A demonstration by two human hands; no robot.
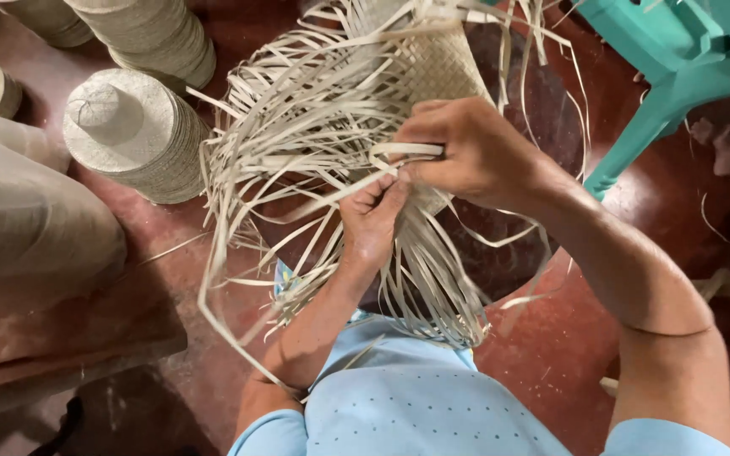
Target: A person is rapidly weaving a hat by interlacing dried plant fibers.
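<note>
Loose strips of half-woven straw piece pinched by left hand; one strip gripped by right hand; stacked woven hats nearby

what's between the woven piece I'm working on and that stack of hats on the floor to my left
In the head view, only loose pale strips fanning from the woven piece and bare red floor lie before the hat stack.

No packages, labels, signs or screens in view.
Only woven and loose plant material, furniture and floor visible; nothing printed, wrapped or lit anywhere in the 1 head view.
</note>
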